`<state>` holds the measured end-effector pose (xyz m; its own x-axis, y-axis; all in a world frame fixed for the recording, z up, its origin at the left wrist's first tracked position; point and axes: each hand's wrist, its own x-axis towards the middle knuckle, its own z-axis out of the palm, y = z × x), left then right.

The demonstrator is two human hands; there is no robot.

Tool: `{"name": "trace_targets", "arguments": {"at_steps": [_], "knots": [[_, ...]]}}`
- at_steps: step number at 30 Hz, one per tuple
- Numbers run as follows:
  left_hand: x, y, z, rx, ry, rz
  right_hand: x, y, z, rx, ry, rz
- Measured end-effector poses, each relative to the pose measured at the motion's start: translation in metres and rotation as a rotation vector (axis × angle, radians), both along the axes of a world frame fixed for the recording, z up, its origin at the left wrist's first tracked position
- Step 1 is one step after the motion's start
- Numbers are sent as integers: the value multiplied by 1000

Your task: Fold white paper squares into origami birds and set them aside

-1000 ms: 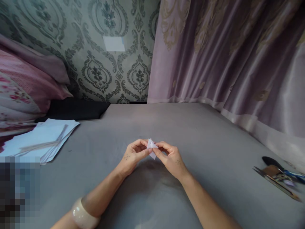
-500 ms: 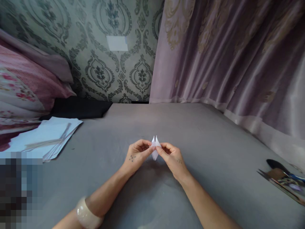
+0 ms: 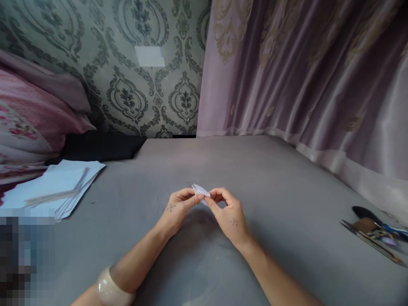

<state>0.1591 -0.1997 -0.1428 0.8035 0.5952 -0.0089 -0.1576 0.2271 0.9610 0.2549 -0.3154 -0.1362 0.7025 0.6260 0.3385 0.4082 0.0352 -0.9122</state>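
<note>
A small folded white paper (image 3: pixel 202 190) is held up above the grey surface, pinched between both hands. My left hand (image 3: pixel 180 207) grips its left side between thumb and fingers. On the other side, my right hand (image 3: pixel 228 211) pinches the right lower edge with thumb and forefinger. The paper leans with its narrow points toward the upper left. Its lower part is partly hidden behind my thumbs. A pale glossy bangle (image 3: pixel 111 289) circles my left forearm.
A stack of white paper sheets (image 3: pixel 54 182) lies at the left, near a folded black cloth (image 3: pixel 102 146). Scissors and other small tools (image 3: pixel 372 242) lie at the right. A pink curtain (image 3: pixel 251 72) hangs beside the patterned wall (image 3: pixel 153 85).
The folded paper has turned from upright, points up, to tilted toward the upper left. My right hand has shifted its pinch on it, and the whole view has moved slightly.
</note>
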Motion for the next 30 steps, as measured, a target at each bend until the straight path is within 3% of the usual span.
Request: {"name": "trace_targets", "arguments": {"at_steps": [7, 21, 30], "knots": [[0, 0, 1, 80, 19, 84, -2, -1, 2, 100, -134, 7], [0, -4, 2, -6, 2, -34, -3, -2, 5, 56, -98, -11], [1, -6, -1, 48, 67, 37, -5, -1, 4, 20, -69, -20]]}}
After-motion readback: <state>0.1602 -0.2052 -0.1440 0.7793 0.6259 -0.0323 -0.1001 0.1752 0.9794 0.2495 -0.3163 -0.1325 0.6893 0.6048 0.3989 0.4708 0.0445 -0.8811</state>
